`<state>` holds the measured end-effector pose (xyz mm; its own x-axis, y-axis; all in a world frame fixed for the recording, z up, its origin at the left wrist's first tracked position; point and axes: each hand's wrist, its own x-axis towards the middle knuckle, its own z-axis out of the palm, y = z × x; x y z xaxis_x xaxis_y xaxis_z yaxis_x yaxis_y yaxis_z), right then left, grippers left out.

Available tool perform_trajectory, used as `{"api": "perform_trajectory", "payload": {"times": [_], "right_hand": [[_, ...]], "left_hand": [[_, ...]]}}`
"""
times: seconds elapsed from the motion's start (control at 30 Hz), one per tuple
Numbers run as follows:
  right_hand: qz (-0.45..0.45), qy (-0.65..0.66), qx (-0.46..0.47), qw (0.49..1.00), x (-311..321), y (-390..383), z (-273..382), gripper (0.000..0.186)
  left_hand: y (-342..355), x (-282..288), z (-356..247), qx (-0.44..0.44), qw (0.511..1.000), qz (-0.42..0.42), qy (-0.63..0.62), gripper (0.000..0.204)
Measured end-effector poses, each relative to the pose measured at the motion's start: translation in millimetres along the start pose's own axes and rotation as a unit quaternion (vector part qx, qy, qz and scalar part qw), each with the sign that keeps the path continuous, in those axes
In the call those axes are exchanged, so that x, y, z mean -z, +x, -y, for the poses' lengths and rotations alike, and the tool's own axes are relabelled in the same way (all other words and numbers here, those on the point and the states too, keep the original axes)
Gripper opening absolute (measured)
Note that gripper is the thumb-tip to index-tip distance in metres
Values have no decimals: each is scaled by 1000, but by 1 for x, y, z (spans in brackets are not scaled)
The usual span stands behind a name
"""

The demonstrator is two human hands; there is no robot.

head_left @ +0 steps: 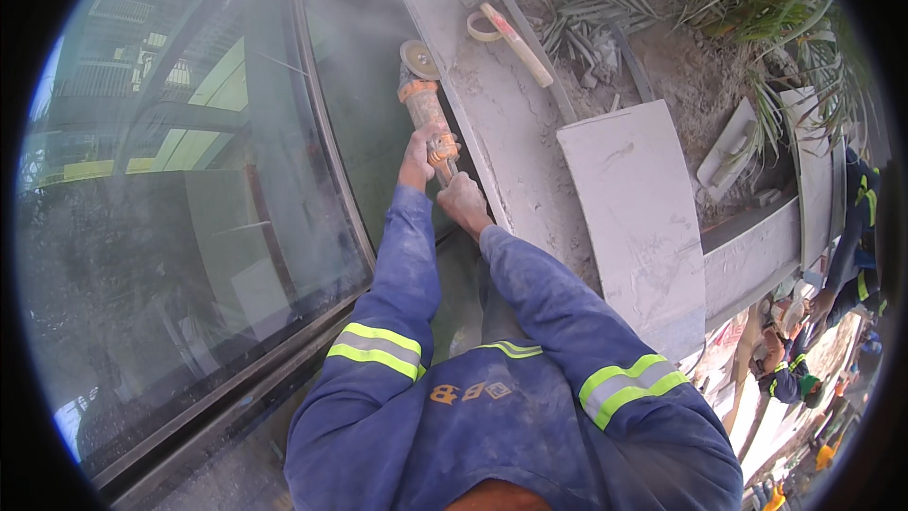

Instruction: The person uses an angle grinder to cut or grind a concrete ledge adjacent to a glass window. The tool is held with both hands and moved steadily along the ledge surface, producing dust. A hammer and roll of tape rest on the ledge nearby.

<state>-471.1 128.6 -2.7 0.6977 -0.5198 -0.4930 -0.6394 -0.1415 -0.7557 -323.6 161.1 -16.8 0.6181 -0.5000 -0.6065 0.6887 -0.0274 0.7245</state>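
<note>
Both my hands are closed around an orange and grey angle grinder (pixel 426 106), held out in front of me. My left hand (pixel 418 155) wraps its body near the orange middle part. My right hand (pixel 463 201) grips the rear end, closer to me. At the far end, the round disc (pixel 419 59) sits right beside the left edge of a dusty grey ledge (pixel 501 123); whether it touches the edge I cannot tell. Pale dust hangs in the air around the disc and coats my hands and sleeves.
Large glass panes (pixel 189 180) in a dark frame stand close on the left. On the ledge lie a tape roll (pixel 483 27) and a pale, red-marked handle (pixel 518 46). A grey slab (pixel 638 218) rests at right, near palm fronds (pixel 757 0). People in blue workwear (pixel 856 227) are far right.
</note>
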Motion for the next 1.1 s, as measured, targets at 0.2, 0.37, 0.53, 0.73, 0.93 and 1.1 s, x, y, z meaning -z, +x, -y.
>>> {"api": "perform_trajectory", "payload": {"times": [0.2,0.37,0.53,0.73,0.93,1.1], "right_hand": [[8,-24,8,1000,-6,-14,-4,31],[16,-13,6,1000,0,-12,-3,31],[16,0,2,1000,3,3,5,31],[24,1,-11,1000,1,1,4,32],[13,-13,0,1000,-5,-15,-5,31],[7,-10,1,1000,-3,-18,-6,30]], "left_hand": [[-6,16,9,0,1000,23,-15,48],[-4,11,7,-3,999,28,-16,48],[7,3,-4,-1,1000,10,8,51],[8,7,-2,-3,1000,0,14,52],[-6,13,8,10,1000,8,-4,49],[-7,14,13,-5,1000,27,-14,49]]}}
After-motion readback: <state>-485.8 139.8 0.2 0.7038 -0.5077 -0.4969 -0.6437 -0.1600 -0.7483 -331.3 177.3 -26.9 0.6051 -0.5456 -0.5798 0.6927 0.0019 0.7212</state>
